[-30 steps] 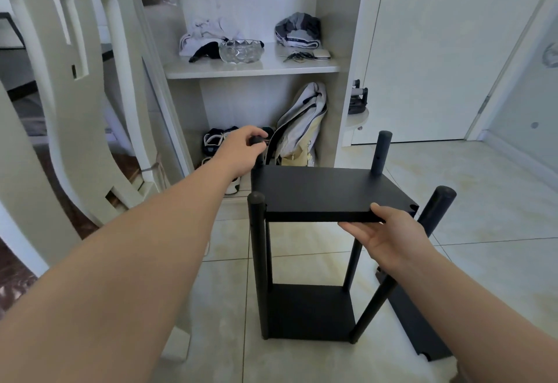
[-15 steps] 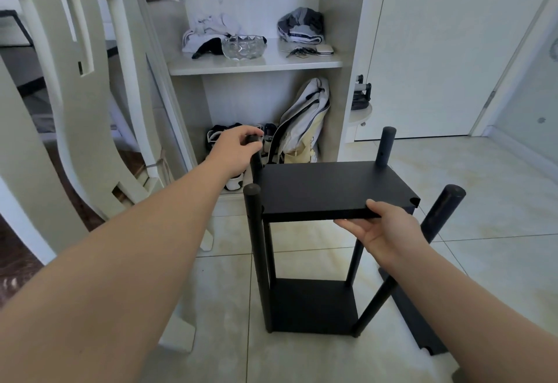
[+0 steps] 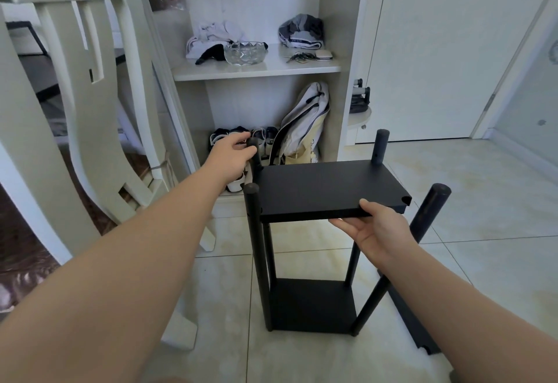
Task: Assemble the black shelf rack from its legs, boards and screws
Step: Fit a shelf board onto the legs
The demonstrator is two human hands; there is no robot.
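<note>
A partly built black shelf rack stands on the tiled floor, with a bottom board (image 3: 311, 304) and several round legs. My left hand (image 3: 232, 153) grips the top of the far left leg (image 3: 254, 153). My right hand (image 3: 377, 228) holds the near edge of the upper black board (image 3: 326, 186), thumb on top and fingers underneath. The near right leg (image 3: 422, 219) leans outward, away from the board's notched corner. The near left leg (image 3: 255, 231) and the far right leg (image 3: 380, 147) stand upright at the board's corners. Another black board (image 3: 413, 322) lies on the floor to the right.
A white chair (image 3: 84, 104) stands close on the left. Behind the rack is an open white cabinet (image 3: 256, 70) with a glass bowl (image 3: 245, 53), clothes, shoes (image 3: 241, 138) and a bag (image 3: 305, 122). A white door (image 3: 437, 50) is at the right.
The view has shifted a little. The upper board sits slightly lower and more level between the legs. Both hands keep their holds.
</note>
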